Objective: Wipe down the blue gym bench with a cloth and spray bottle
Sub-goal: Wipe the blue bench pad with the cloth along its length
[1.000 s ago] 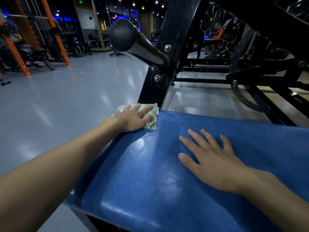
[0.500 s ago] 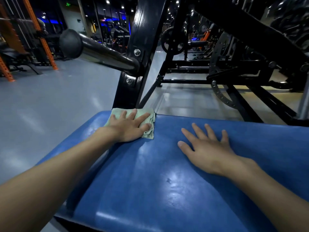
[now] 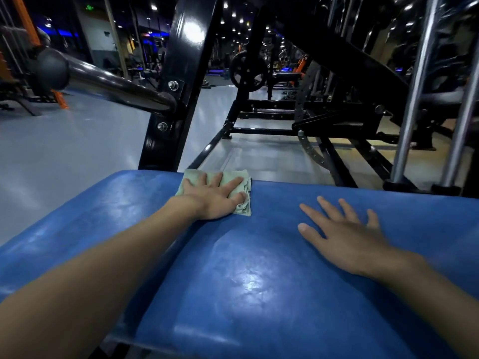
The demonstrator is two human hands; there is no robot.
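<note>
The blue gym bench (image 3: pixel 246 281) fills the lower half of the view, its padded top glossy with light patches. A pale green folded cloth (image 3: pixel 243 207) lies at the bench's far edge. My left hand (image 3: pixel 215 198) presses flat on the cloth with fingers spread over it. My right hand (image 3: pixel 344 234) rests palm down on the bare pad to the right, fingers apart, holding nothing. No spray bottle is in view.
A black steel upright (image 3: pixel 178 86) with bolts rises just behind the bench, carrying a black padded roller bar (image 3: pixel 103 81) out to the left. Black machine frames (image 3: pixel 324 120) and chrome rods (image 3: pixel 414 99) stand behind on the right. Grey floor (image 3: pixel 64 156) lies to the left.
My left hand has slid the cloth rightward along the bench's far edge, away from the left corner. My right hand has stayed flat on the pad. The view has shifted right.
</note>
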